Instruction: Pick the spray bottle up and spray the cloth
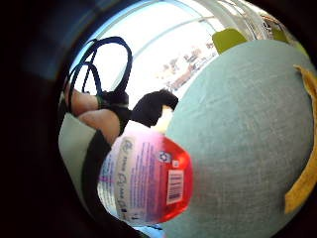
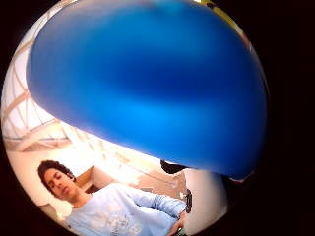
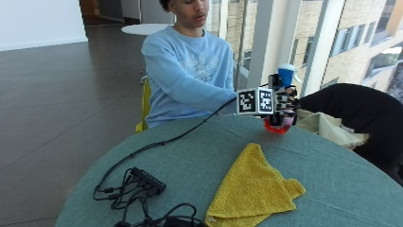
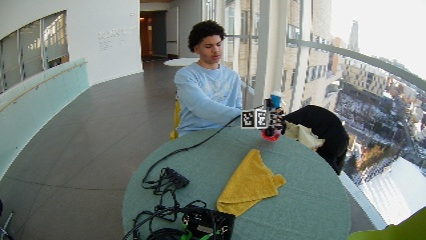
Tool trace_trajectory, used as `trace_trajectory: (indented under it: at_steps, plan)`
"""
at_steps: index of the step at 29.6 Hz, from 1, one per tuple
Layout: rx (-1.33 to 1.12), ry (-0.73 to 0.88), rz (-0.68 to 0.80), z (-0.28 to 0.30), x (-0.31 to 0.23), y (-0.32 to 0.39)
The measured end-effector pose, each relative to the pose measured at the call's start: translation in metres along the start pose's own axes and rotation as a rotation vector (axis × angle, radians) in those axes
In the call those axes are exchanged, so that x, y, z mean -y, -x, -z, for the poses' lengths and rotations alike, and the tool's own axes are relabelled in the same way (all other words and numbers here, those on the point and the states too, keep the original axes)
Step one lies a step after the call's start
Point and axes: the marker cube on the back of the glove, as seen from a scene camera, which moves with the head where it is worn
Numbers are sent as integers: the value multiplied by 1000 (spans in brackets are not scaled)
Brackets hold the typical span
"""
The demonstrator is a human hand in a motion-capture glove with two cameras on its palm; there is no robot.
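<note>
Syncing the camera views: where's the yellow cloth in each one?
Little finger side palm view: yellow cloth at the picture's edge, on the table.
Thumb side palm view: not in it.
Outside view: spread mid-table.
Wide outside view: mid-table.
Shared landmark: the spray bottle, gripped by the right hand.

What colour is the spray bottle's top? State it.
Blue; the spray bottle top shows best in the outside view.

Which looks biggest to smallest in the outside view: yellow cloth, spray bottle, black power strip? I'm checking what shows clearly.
1. Yellow cloth, clearly largest, spread on the table.
2. Spray bottle, mostly hidden by the gloved right hand holding it.
3. Black power strip. It looks close in size to the bottle's visible part, and sits nearer the camera, so this order is unsure.
</note>
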Motion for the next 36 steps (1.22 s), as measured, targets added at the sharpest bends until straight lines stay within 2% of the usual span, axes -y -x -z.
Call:
trace_trajectory:
  at_steps: [16, 23, 30, 36]
  plan:
    - [-7, -10, 17, -13, -7, -10]
    - [-31, 32, -2, -1, -13, -9]
    - [-176, 49, -15, 71, -41, -3]
    - [-377, 62, -25, 156, -97, 4]
